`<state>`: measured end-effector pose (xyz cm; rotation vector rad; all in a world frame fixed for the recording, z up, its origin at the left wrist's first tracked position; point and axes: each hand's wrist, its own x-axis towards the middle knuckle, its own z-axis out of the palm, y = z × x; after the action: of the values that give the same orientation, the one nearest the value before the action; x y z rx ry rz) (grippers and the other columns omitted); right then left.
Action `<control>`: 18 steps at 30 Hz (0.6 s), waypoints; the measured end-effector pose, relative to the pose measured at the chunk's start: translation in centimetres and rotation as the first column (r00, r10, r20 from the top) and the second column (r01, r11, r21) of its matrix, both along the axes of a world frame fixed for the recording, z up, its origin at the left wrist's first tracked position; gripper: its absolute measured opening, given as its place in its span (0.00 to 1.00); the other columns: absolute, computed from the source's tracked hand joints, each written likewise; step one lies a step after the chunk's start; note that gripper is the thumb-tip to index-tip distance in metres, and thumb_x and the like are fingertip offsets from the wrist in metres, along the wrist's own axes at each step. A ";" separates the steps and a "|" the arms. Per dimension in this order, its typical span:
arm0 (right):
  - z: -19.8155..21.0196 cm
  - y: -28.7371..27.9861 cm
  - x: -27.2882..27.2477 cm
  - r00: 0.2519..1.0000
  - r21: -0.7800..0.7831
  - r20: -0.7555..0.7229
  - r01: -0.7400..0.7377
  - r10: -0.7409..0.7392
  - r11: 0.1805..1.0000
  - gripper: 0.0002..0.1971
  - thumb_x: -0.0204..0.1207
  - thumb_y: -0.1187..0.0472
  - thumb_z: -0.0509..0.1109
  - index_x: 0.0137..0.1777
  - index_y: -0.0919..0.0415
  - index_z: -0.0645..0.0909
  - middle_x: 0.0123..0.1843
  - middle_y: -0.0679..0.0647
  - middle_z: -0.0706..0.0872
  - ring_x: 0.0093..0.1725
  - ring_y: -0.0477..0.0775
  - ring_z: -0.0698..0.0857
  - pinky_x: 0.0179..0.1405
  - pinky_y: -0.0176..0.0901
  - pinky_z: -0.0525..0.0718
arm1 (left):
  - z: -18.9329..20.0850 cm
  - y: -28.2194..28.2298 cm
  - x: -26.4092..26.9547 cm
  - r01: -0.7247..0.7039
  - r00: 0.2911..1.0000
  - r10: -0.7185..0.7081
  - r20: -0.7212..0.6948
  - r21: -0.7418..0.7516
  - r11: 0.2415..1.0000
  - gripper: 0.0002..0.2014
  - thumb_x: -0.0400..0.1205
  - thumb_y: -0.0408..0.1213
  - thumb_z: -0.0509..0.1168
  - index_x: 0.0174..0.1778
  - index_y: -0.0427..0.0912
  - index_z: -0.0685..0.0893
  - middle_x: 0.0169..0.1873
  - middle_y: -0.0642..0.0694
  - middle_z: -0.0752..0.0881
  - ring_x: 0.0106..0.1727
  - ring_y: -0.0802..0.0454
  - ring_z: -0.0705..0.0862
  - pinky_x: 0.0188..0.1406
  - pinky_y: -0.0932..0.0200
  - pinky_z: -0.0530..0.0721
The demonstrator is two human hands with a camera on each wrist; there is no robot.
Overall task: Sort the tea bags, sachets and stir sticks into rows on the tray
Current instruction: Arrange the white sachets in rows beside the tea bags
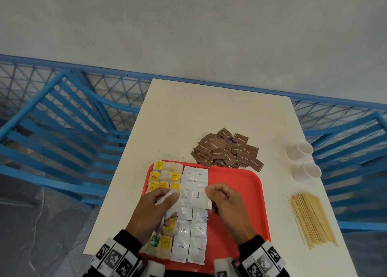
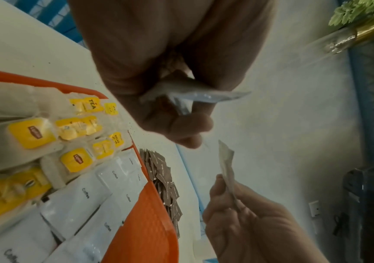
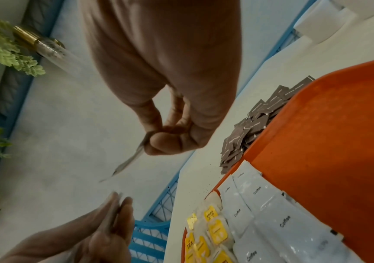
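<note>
On the red tray (image 1: 236, 184), tea bags (image 1: 163, 178) with yellow tags fill the left columns and white coffee sachets (image 1: 188, 247) lie in two columns beside them. Above the tray's left side, my left hand (image 1: 167, 201) grips a small stack of white sachets (image 1: 170, 205), the same stack (image 2: 195, 94) in the left wrist view. My right hand (image 1: 211, 193) pinches one white sachet (image 1: 200, 197) by its edge over the coffee columns; it shows edge-on (image 3: 132, 158) in the right wrist view. Brown sugar sachets (image 1: 226, 151) lie piled on the table beyond the tray. Wooden stir sticks (image 1: 312, 220) lie bunched to the right.
Two white paper cups (image 1: 301, 149) stand near the table's right edge (image 1: 326, 193). Blue slatted chairs (image 1: 62, 130) and a blue mesh fence surround the white table. The tray's right half shows bare red surface. Small crumbs (image 1: 173, 153) dot the table behind the tray.
</note>
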<state>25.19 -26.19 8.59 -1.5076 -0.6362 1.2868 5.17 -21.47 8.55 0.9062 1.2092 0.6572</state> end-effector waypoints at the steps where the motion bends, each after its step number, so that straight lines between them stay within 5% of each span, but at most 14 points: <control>1: -0.1 0.0 -0.2 1.000 0.009 -0.007 0.029 -0.029 1.000 0.07 0.79 0.62 0.74 0.47 0.67 0.85 0.38 0.64 0.85 0.30 0.55 0.77 0.25 0.35 0.79 | -0.1 -0.2 0.2 0.013 1.000 -0.013 0.003 -0.016 1.000 0.07 0.82 0.37 0.71 0.50 0.37 0.88 0.31 0.40 0.86 0.26 0.44 0.81 0.19 0.60 0.77; 5: -0.2 0.3 -1.4 0.996 0.001 -0.043 0.080 -0.080 0.997 0.07 0.80 0.63 0.73 0.49 0.68 0.83 0.36 0.61 0.83 0.29 0.50 0.82 0.31 0.38 0.83 | 0.0 -0.9 1.3 -0.010 1.000 0.011 0.017 -0.040 0.999 0.04 0.86 0.32 0.65 0.53 0.41 0.86 0.32 0.39 0.87 0.25 0.47 0.81 0.23 0.58 0.79; 8: -0.4 0.7 -2.4 0.991 -0.020 -0.039 0.124 -0.124 0.992 0.09 0.80 0.62 0.73 0.49 0.69 0.81 0.38 0.60 0.83 0.29 0.49 0.84 0.34 0.39 0.85 | 0.8 -0.7 2.1 -0.023 0.997 0.028 0.078 -0.070 0.997 0.11 0.86 0.26 0.62 0.58 0.44 0.84 0.43 0.36 0.90 0.34 0.47 0.88 0.24 0.56 0.84; 12: -0.5 1.0 -3.1 0.987 -0.026 0.041 0.158 -0.157 0.987 0.09 0.80 0.60 0.73 0.47 0.67 0.80 0.32 0.59 0.84 0.28 0.48 0.82 0.31 0.41 0.81 | 2.0 -0.3 2.7 0.021 0.993 -0.011 0.113 -0.082 0.996 0.15 0.81 0.24 0.68 0.59 0.45 0.86 0.50 0.42 0.89 0.38 0.49 0.90 0.26 0.54 0.88; 18: 0.5 0.0 -2.9 0.999 -0.023 0.048 -0.018 0.019 1.000 0.12 0.78 0.57 0.75 0.45 0.67 0.80 0.31 0.55 0.84 0.31 0.51 0.82 0.30 0.40 0.80 | 2.3 0.2 1.9 0.123 0.992 -0.123 -0.007 0.008 0.992 0.08 0.82 0.32 0.71 0.56 0.41 0.88 0.39 0.43 0.89 0.22 0.52 0.82 0.14 0.63 0.77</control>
<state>22.31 -26.17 9.06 -1.5579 -0.6704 1.2787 7.05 -21.26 10.80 0.9822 1.1474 0.5612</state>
